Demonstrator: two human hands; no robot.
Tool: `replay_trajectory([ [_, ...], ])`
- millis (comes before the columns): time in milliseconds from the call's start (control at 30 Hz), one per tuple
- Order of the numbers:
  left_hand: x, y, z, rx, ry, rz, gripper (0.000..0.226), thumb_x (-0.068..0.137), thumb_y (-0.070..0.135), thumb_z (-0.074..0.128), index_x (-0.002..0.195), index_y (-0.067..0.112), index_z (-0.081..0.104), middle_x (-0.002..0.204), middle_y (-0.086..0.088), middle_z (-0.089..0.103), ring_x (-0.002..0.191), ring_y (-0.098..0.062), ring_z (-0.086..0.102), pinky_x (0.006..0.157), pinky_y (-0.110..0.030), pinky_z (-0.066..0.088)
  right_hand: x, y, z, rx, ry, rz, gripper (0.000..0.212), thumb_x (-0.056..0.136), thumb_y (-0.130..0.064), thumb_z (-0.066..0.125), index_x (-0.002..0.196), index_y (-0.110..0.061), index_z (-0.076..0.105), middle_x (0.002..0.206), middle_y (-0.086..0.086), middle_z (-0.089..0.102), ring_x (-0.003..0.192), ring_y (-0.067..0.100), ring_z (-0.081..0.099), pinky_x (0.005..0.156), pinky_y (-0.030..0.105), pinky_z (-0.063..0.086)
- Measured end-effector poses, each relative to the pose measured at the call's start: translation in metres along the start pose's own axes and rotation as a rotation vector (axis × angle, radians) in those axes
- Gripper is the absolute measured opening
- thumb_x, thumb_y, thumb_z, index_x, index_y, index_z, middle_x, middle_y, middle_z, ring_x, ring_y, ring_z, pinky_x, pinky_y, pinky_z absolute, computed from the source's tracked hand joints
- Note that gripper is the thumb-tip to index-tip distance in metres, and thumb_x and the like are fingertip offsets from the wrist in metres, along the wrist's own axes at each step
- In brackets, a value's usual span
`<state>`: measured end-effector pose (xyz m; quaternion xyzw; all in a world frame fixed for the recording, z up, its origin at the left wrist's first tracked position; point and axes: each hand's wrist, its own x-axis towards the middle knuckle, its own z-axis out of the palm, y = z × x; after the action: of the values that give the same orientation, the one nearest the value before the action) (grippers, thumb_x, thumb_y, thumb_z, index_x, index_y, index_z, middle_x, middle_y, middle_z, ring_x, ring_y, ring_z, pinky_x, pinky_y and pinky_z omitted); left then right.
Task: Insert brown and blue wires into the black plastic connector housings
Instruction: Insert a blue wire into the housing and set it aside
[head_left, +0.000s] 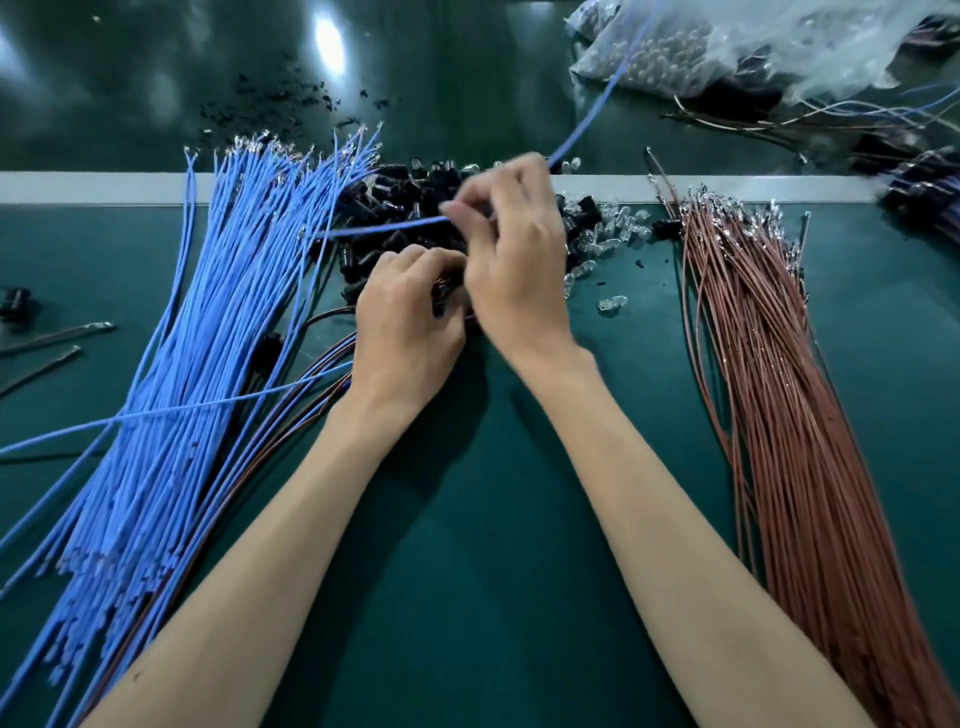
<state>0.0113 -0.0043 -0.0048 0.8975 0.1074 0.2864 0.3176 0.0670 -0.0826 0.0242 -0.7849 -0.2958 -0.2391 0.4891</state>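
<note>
Two hands meet mid-frame over the counter (493, 519). The right hand (519, 270) has a pinching grip on one blue wire (384, 227). The left hand (410, 322) has a curled grip round one black housing (441, 297), mostly hidden. Just above lies one heap of black housings (410, 192). One sheaf of blue wires (208, 338), too many to count, fills the left; one sheaf of brown wires (769, 389) fills the right.

Your green table (493, 545) carries blue wires (208, 322) at left, brown wires (779, 415) at right, black housings (405, 192) and clear bulbs (613, 231) far centre
</note>
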Motion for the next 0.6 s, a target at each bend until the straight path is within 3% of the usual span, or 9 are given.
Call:
replay_trajectory([
  [133,-0.001,0.000,-0.001,-0.028,0.034,-0.070,0.023,0.085,0.017,0.068,0.105,0.007,0.065,0.097,-0.003,0.068,0.092,-0.024,0.059,0.082,-0.025,0.038,-0.007,0.036,-0.021,-0.093,-0.149,0.248,0.014,0.095,-0.006,0.052,0.090,0.005,0.057,0.091,0.010,0.050,0.077,0.015,0.042,0.069,0.027,0.035],
  [300,-0.001,0.004,-0.002,-0.089,0.022,-0.169,0.062,0.086,0.022,0.068,0.140,0.013,0.040,0.093,0.007,0.063,0.085,-0.014,0.054,0.084,-0.025,0.037,-0.008,0.047,-0.031,-0.062,-0.112,0.258,0.016,0.091,-0.018,0.062,0.084,-0.004,0.062,0.084,0.002,0.045,0.062,0.012,0.042,0.065,0.016,0.034],
  [367,-0.002,0.003,-0.002,-0.051,0.004,-0.135,0.049,0.087,0.021,0.068,0.133,0.015,0.053,0.095,0.005,0.064,0.092,-0.016,0.056,0.087,-0.024,0.038,-0.010,0.047,-0.032,-0.022,-0.097,0.237,0.015,0.088,-0.020,0.065,0.083,-0.006,0.065,0.082,-0.005,0.040,0.058,0.004,0.042,0.064,0.012,0.037],
  [467,-0.002,0.003,-0.003,-0.052,0.007,-0.095,0.027,0.087,0.018,0.068,0.113,0.011,0.068,0.102,-0.002,0.069,0.098,-0.021,0.059,0.088,-0.026,0.041,-0.013,0.043,-0.030,0.018,-0.115,0.113,0.009,0.086,-0.013,0.067,0.085,-0.004,0.069,0.086,-0.005,0.045,0.069,0.001,0.051,0.066,0.014,0.046],
  [600,-0.003,0.004,-0.004,-0.099,0.008,-0.115,0.035,0.086,0.014,0.068,0.120,0.012,0.061,0.099,0.000,0.068,0.093,-0.020,0.060,0.086,-0.029,0.044,-0.018,0.040,-0.025,-0.008,-0.259,-0.051,0.007,0.086,-0.004,0.065,0.089,-0.003,0.072,0.083,0.005,0.053,0.070,0.010,0.052,0.066,0.024,0.049],
])
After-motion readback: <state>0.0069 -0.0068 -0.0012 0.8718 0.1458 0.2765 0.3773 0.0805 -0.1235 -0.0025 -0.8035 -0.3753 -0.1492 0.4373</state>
